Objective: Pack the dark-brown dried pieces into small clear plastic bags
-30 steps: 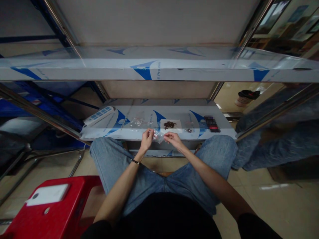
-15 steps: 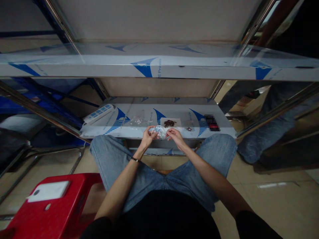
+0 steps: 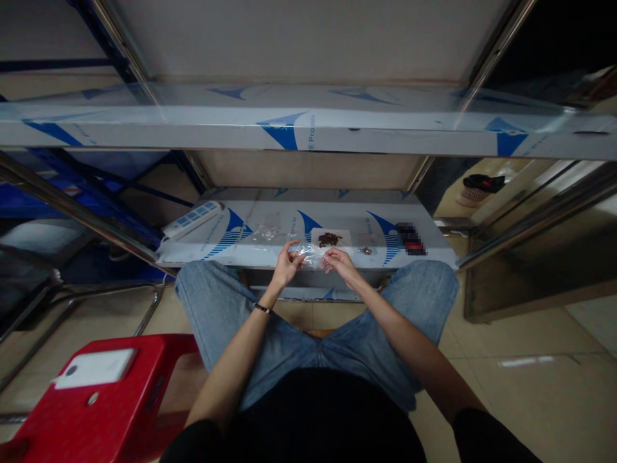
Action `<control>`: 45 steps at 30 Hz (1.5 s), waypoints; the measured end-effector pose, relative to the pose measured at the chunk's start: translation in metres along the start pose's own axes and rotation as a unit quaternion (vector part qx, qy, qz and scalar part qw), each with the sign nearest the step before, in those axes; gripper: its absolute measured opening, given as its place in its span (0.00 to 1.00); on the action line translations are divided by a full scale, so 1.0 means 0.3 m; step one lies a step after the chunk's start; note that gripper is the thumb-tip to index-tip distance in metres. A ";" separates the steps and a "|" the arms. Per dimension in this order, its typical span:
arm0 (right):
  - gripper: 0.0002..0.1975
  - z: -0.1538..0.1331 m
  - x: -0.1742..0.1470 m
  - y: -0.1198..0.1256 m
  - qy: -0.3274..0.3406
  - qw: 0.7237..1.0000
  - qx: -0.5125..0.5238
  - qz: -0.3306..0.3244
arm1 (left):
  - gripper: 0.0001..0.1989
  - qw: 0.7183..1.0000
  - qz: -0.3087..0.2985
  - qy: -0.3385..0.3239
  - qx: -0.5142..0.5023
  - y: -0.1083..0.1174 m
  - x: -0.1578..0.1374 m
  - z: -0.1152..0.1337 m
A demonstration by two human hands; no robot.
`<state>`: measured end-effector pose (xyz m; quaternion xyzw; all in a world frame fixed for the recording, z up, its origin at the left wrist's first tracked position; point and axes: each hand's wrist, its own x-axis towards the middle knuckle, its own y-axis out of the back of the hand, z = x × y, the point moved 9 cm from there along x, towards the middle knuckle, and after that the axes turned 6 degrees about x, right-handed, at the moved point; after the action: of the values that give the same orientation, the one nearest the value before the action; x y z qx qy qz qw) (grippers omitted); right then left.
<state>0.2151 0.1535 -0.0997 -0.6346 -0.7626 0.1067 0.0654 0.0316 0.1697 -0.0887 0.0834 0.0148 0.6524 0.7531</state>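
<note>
Your left hand (image 3: 287, 266) and right hand (image 3: 340, 263) pinch opposite sides of the bag (image 3: 314, 256), at the near edge of the lower shelf (image 3: 270, 204), left and near of the dark pile (image 3: 330, 239). It looks light, limp and slippery, probably easily torn; its edges seem your best hold.

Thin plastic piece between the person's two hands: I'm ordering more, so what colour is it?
The thin plastic piece looks clear and colourless, head view.

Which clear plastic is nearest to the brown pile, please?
The held plastic, between the left hand and right hand, just in front of the pile; the crumpled plastic lies on the shelf, farther left.
</note>
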 end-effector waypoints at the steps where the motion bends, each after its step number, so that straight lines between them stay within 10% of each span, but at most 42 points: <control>1: 0.23 0.000 0.001 0.003 -0.001 1.000 0.001 0.001 | 0.37 1.000 0.000 -0.002 0.001 -0.002 -0.001 0.003; 11: 0.23 -0.002 -0.028 0.001 -0.020 0.999 0.043 0.009 | 0.24 0.991 -0.079 0.074 -0.074 -0.100 -0.050 -0.046; 30: 0.18 0.033 0.001 0.013 -0.040 0.999 -0.009 0.002 | 0.21 0.983 -0.108 -0.038 0.143 -0.087 -0.012 -0.029; 37: 0.19 0.031 0.003 0.054 -0.037 0.998 -0.016 0.049 | 0.25 0.969 0.061 -0.089 0.220 0.028 -0.038 0.046; 45: 0.16 0.048 -0.010 0.006 -0.036 0.998 -0.045 0.013 | 0.35 0.948 -0.118 -0.204 0.215 -0.164 -0.099 0.100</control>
<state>0.2139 0.1498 -0.1141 -0.6428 -0.7599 0.0960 0.0073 0.0793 0.1308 -0.0687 0.3721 0.0103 0.5093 0.7759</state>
